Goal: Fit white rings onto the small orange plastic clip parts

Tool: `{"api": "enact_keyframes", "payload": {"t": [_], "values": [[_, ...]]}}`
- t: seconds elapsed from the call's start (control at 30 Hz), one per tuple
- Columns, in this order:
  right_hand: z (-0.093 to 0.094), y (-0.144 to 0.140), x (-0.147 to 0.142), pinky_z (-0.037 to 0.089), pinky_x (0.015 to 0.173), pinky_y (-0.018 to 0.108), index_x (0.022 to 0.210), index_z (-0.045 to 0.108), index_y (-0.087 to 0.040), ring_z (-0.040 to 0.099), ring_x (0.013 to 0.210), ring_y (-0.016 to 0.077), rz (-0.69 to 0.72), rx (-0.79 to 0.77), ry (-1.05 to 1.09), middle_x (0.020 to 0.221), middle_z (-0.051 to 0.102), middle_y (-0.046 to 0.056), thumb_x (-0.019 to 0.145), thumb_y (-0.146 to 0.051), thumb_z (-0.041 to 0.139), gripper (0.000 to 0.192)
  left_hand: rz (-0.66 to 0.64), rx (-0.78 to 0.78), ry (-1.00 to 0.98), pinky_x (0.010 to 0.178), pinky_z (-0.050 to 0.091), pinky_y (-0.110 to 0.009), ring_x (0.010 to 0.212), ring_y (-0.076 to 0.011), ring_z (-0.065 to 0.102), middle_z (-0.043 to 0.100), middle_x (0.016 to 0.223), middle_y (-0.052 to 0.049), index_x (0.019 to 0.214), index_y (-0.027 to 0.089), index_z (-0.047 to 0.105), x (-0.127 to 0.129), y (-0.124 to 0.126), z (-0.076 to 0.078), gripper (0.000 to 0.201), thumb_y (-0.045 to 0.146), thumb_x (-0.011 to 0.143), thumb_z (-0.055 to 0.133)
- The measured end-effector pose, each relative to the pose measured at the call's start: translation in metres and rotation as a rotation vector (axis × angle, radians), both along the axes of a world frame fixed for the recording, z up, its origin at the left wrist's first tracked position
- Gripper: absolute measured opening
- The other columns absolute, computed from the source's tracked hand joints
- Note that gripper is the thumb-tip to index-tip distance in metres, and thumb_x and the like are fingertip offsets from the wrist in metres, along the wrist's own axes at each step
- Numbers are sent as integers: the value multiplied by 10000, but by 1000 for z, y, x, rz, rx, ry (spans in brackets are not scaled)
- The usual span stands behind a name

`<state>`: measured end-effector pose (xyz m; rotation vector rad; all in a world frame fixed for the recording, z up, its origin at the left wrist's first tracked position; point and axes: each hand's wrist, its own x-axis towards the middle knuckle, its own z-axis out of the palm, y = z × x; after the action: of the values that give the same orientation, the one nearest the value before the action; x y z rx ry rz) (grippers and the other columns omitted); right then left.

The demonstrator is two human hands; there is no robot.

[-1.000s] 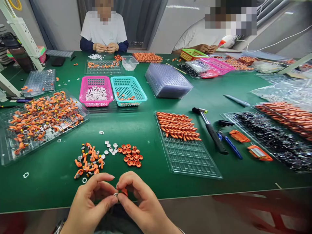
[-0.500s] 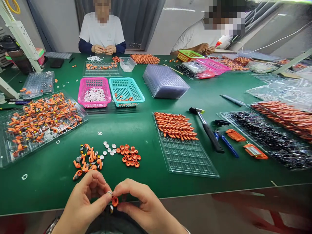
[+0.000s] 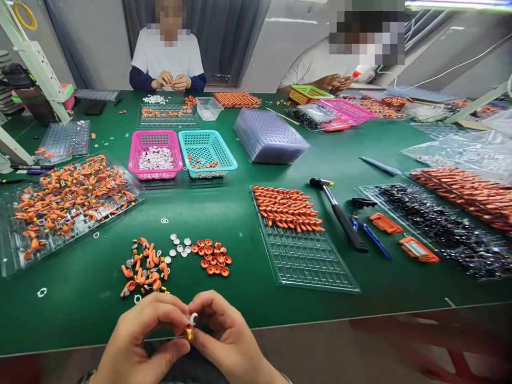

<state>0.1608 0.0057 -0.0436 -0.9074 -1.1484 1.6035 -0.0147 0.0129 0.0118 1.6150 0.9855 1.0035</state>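
Note:
At the table's front edge, my left hand (image 3: 150,336) and my right hand (image 3: 230,338) meet, thumbs and forefingers pinched on one small earbud part (image 3: 193,319). A white round face with a dark centre shows on it, and a yellow bit sticks out below; the fingers hide the rest. Just beyond my left hand lies a loose pile of orange earbud housings (image 3: 149,261) with silver discs and yellow tape. White discs (image 3: 180,246) and small orange cups (image 3: 214,257) are grouped beside the pile.
On the left lies a clear tray heaped with orange housings (image 3: 76,197). Pink (image 3: 155,174) and turquoise (image 3: 208,172) baskets stand farther back, near stacked clear trays (image 3: 272,136). To the right are a part-filled tray (image 3: 308,261), a hammer (image 3: 340,216) and blue-handled pliers (image 3: 376,240). Two people sit opposite.
The orange cup at my fingertips has gone from sight; a white round face and a yellow bit show there now. My left fingers have shifted, and a white ring shows beside the pile.

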Motion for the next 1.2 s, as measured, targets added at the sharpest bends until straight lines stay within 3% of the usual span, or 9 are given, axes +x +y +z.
{"api": "enact_keyframes", "payload": {"t": [0.23,0.37,0.53,0.7,0.8,0.97,1.1,1.2], "values": [[1,-1,-5,499,718,219,952,630,-216,625,767,130,26,7,45,857,657,-5,832,-203,730,157,-49,286,181,832,556,-166,911,-132,690,678,997,-20,969,232,621,2,-2,1,148,106,894,641],[4,-2,-4,491,743,225,911,627,-209,622,794,138,23,4,39,867,670,9,845,-227,729,122,-62,408,249,806,550,-165,878,-125,668,634,980,-41,1089,213,640,-1,-1,-4,158,161,953,580],[2,-3,-4,484,706,230,910,606,-216,604,763,144,11,54,-24,845,664,10,845,-185,684,107,-86,393,278,732,550,-202,821,-135,636,598,949,-47,1135,214,638,-5,-4,-13,231,115,957,530],[5,-2,-4,484,687,248,902,601,-210,599,731,152,17,115,-130,828,648,8,820,-155,655,112,-18,367,322,685,548,-186,739,-130,642,627,844,-14,990,212,623,-2,0,-3,91,197,904,648],[9,-1,-2,466,665,255,894,616,-198,583,722,162,34,222,-251,804,627,11,784,-120,626,135,23,386,330,694,552,-185,759,-135,658,649,861,-15,1033,216,612,1,3,-2,147,222,896,667],[14,1,5,444,651,259,921,653,-189,564,741,171,30,389,-423,821,594,30,762,-40,530,250,33,343,345,650,543,-178,705,-120,647,639,825,-4,974,218,630,7,5,-10,160,87,889,595],[17,1,9,459,678,259,970,658,-195,568,781,177,81,365,-473,856,577,36,791,-26,530,277,32,312,308,665,551,-170,716,-119,655,661,843,3,1057,233,641,10,6,-10,261,83,843,644],[21,2,13,449,676,258,937,656,-202,555,782,179,106,335,-503,834,558,25,764,8,515,306,5,266,283,645,547,-162,706,-114,670,671,826,2,1003,240,683,11,8,-9,249,56,852,608]]}}
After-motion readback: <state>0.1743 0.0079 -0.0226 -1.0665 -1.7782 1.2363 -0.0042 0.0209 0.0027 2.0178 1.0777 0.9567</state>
